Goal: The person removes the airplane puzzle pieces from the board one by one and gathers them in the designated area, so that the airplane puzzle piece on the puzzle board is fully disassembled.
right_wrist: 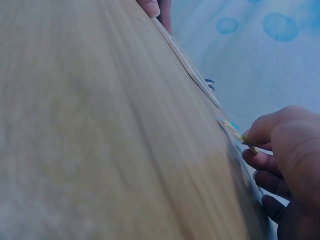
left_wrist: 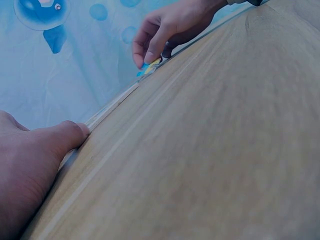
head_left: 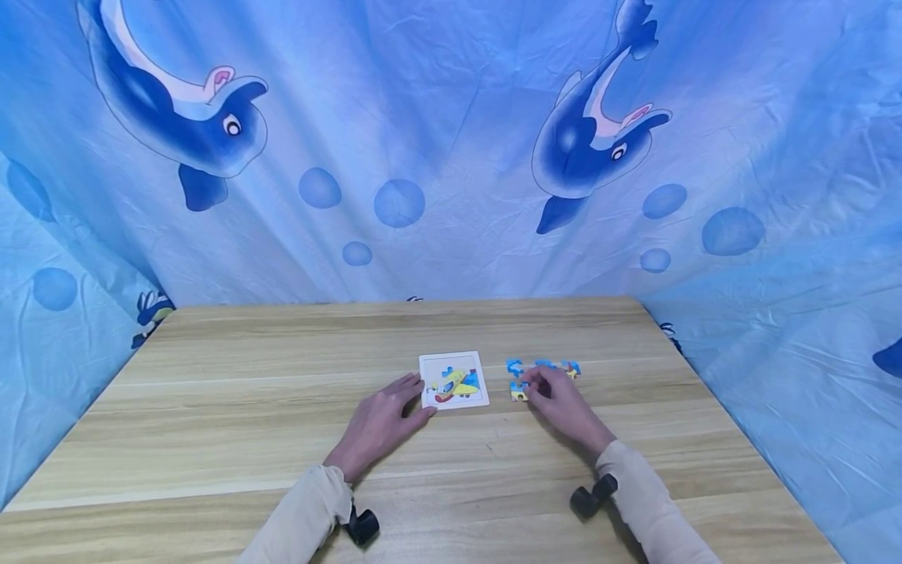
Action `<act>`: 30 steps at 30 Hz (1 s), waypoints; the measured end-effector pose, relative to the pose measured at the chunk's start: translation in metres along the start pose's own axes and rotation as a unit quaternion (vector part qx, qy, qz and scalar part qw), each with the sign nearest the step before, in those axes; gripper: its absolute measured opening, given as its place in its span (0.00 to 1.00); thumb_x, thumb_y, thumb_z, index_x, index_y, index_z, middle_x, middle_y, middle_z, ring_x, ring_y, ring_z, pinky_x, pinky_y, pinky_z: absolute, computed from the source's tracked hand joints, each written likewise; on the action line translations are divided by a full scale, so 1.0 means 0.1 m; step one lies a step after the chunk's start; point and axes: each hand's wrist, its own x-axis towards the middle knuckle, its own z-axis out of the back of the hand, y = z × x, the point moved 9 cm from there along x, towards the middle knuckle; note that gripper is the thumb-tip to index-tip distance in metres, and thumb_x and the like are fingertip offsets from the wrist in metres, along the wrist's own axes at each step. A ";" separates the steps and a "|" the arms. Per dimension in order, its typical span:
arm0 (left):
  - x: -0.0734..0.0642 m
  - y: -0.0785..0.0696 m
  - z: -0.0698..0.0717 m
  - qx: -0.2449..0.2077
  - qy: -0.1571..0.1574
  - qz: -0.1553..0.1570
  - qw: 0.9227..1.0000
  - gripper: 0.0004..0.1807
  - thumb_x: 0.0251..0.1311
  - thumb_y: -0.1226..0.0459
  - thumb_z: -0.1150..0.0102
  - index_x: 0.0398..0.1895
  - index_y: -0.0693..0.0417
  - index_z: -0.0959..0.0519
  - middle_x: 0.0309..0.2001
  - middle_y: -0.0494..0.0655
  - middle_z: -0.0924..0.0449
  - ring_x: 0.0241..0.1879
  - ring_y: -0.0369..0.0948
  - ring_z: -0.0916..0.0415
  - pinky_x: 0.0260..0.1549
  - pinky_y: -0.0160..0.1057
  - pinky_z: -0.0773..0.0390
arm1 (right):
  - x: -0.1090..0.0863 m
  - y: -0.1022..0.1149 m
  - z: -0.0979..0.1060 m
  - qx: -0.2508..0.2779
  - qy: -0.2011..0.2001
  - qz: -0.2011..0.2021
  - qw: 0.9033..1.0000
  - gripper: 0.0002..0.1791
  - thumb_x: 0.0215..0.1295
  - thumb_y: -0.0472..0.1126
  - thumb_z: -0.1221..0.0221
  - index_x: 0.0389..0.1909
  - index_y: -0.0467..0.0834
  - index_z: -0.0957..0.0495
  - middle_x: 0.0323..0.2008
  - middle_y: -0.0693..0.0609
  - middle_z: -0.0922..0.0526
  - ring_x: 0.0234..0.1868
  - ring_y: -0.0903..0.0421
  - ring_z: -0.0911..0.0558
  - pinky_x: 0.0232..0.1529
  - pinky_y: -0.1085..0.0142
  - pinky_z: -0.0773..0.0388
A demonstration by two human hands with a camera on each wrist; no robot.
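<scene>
A square jigsaw tray (head_left: pixel 451 356) with a white border lies on the table, partly filled with a yellow airplane picture. My left hand (head_left: pixel 380 419) rests at its left side, thumb by the near left corner and extended fingers along the left edge. My right hand (head_left: pixel 560 399) is over loose puzzle pieces (head_left: pixel 514 366) to the right of the tray. In the right wrist view, the right hand (right_wrist: pixel 295 155) pinches a small yellow puzzle piece (right_wrist: pixel 253 148) between thumb and forefinger. This hand partly hides the loose pieces in the head view.
The wood-grained table (head_left: pixel 282 352) extends around both hands. Behind it hangs a blue curtain (head_left: pixel 437 117) printed with dolphins and bubbles. Each wrist carries a small black camera, one at the left wrist (head_left: pixel 362 526) and one at the right wrist (head_left: pixel 585 501).
</scene>
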 end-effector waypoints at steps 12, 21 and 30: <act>0.00 0.01 0.00 0.000 -0.003 0.000 1.000 0.31 0.67 0.47 0.34 0.64 0.58 0.18 0.67 0.56 0.23 0.67 0.53 0.27 0.60 0.56 0.23 | 0.00 0.04 0.03 -0.054 -0.009 0.028 0.998 0.07 0.66 0.26 0.35 0.42 0.38 0.17 0.31 0.57 0.21 0.36 0.57 0.26 0.46 0.58 0.31; 0.02 0.00 0.02 -0.001 -0.003 -0.002 1.000 0.30 0.67 0.47 0.34 0.64 0.58 0.18 0.66 0.56 0.23 0.67 0.53 0.26 0.59 0.56 0.22 | 0.00 0.10 0.03 -0.127 -0.038 0.039 0.990 0.07 0.63 0.29 0.34 0.41 0.41 0.16 0.30 0.57 0.23 0.38 0.54 0.29 0.45 0.56 0.34; 0.00 0.01 -0.01 0.011 -0.005 -0.007 1.000 0.31 0.67 0.46 0.35 0.63 0.58 0.18 0.66 0.56 0.22 0.66 0.53 0.25 0.58 0.55 0.21 | -0.04 0.12 0.01 -0.166 -0.059 0.033 0.984 0.07 0.61 0.32 0.34 0.40 0.39 0.16 0.31 0.54 0.22 0.38 0.51 0.29 0.51 0.50 0.34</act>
